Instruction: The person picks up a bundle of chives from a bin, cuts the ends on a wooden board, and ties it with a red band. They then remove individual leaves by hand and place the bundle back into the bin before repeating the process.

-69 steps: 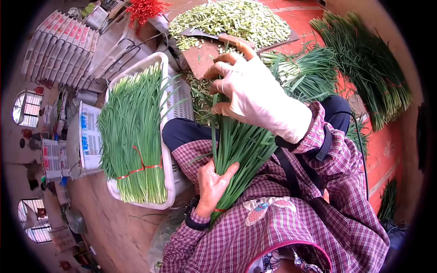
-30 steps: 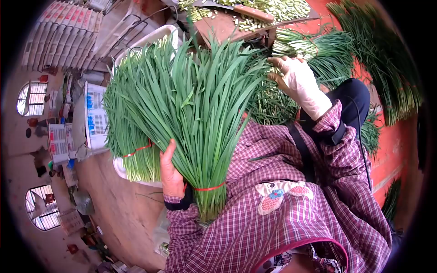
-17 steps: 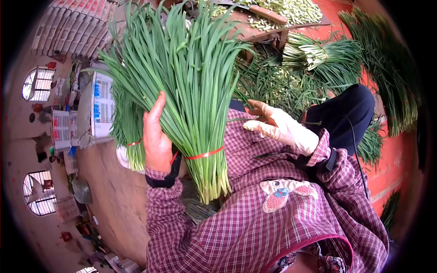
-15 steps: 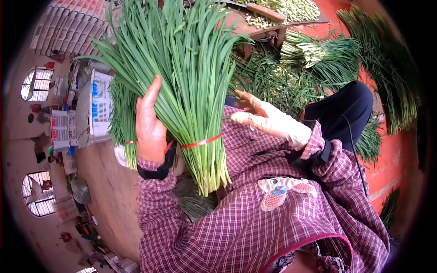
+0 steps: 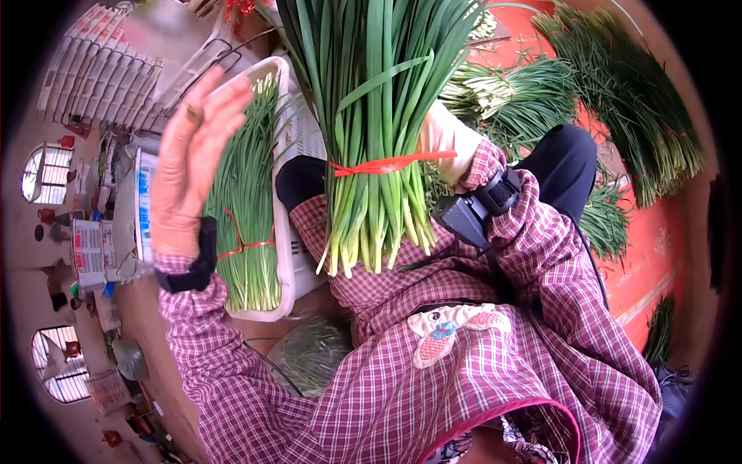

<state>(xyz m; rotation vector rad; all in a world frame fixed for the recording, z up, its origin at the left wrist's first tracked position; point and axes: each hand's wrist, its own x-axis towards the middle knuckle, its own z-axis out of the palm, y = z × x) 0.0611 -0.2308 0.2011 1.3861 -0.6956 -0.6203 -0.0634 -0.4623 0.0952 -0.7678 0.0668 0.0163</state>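
A bunch of garlic chives (image 5: pixel 379 201), tied with a red band (image 5: pixel 390 164), is held up in front of my lap, cut ends down. My gloved right hand (image 5: pixel 450 145) grips it from behind on the right; the leaves hide most of its fingers. My bare left hand (image 5: pixel 189 170) is raised at the left, fingers extended, apart from the bunch. Beyond that hand, a white plastic basket (image 5: pixel 285 263) holds more chives (image 5: pixel 247 185) tied with red bands.
Tied chive bunches (image 5: pixel 525 89) lie ahead to the right, and a larger pile (image 5: pixel 634 108) stretches along the red floor covering (image 5: pixel 657 255). A clear plastic bag (image 5: pixel 309 356) with greens sits by my left side. Stacked white crates (image 5: pixel 93 69) stand at far left.
My left hand has left the bunch and moved left. My right hand, earlier open beside the chives, is now behind them. The bunch has shifted right; the basket has come into view.
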